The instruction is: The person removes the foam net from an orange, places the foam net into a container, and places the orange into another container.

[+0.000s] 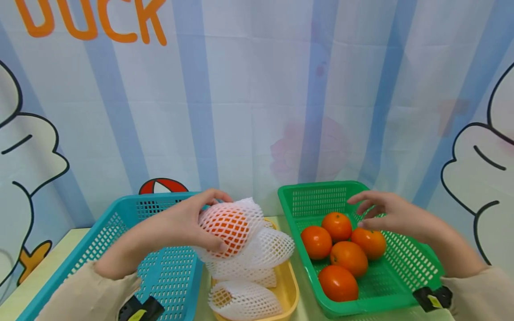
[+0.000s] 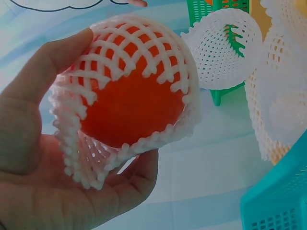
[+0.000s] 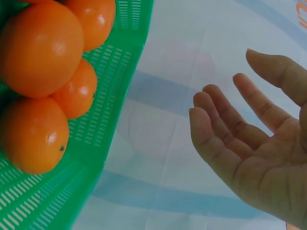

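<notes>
My left hand (image 1: 188,223) grips an orange (image 2: 136,108) wrapped in a white foam net (image 1: 248,214), above the yellow basket. In the left wrist view the net's open end bares part of the fruit, with thumb and fingers on either side. My right hand (image 1: 391,216) hovers over the right part of the green basket (image 1: 289,209), holding nothing, its fingers loosely bent and apart from the fruit. Several bare oranges (image 1: 348,259) lie in that basket. More foam nets (image 1: 245,301) lie in the yellow basket (image 1: 295,285) beneath the left hand.
A blue basket (image 1: 170,272) stands on the left, under my left forearm. The baskets stand side by side on a pale table (image 1: 76,240). Behind them hangs a striped curtain (image 1: 257,111) with cartoon drawings.
</notes>
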Tool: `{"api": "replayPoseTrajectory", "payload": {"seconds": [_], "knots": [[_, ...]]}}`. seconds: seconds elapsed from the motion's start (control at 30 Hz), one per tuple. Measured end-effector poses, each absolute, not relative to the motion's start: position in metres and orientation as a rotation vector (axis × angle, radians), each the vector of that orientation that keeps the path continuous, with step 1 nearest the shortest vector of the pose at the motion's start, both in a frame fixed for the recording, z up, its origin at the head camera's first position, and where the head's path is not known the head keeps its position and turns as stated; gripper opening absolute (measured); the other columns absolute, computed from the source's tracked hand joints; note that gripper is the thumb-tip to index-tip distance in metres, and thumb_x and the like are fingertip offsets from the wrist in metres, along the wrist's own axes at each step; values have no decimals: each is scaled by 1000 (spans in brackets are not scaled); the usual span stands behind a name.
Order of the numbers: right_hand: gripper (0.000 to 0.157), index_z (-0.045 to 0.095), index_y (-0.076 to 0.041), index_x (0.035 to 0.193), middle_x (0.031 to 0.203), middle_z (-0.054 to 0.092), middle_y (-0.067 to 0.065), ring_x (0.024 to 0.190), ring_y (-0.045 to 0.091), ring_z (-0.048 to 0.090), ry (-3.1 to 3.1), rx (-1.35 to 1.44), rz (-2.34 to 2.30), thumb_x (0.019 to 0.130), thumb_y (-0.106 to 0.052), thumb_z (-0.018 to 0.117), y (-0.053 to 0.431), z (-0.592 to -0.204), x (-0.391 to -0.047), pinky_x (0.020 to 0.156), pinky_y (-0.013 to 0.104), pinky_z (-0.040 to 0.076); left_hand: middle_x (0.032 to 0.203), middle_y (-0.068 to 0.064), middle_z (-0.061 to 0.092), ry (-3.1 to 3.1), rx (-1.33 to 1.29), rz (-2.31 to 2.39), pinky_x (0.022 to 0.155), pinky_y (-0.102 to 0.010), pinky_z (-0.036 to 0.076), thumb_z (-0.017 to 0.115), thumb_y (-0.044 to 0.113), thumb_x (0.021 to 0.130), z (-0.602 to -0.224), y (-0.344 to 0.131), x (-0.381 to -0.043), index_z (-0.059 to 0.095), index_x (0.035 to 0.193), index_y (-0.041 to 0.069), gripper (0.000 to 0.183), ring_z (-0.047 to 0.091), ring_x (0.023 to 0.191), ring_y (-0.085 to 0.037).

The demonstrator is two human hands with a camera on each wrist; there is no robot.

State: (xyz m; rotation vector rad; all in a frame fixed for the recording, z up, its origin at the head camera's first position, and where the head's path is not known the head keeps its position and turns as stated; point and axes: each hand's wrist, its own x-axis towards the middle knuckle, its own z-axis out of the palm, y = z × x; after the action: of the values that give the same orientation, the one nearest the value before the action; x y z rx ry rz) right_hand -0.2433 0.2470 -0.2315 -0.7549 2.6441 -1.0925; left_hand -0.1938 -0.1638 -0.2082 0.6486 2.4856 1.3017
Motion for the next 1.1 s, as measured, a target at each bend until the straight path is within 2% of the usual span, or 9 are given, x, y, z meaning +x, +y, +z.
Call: {"api": "replayPoseTrajectory", "payload": {"seconds": [0.77,1.1], "knots": [[42,50,-4,126,112,55,13,99,27,54,2602,-868,-1101,89,-16,63,215,-228,-243,76,38,48,114,-11,51,2436,716,1320,74,-36,51,76,17,69,-214,-150,-197,42,125,16,65,58,92,-25],[39,53,-3,123,111,56,14,95,27,57,2572,-914,-1142,89,-17,64,203,-230,-245,76,38,50,116,-12,47,2424,731,1340,73,-37,52,77,16,69,-219,-147,-200,43,125,17,65,58,92,-26]]}}
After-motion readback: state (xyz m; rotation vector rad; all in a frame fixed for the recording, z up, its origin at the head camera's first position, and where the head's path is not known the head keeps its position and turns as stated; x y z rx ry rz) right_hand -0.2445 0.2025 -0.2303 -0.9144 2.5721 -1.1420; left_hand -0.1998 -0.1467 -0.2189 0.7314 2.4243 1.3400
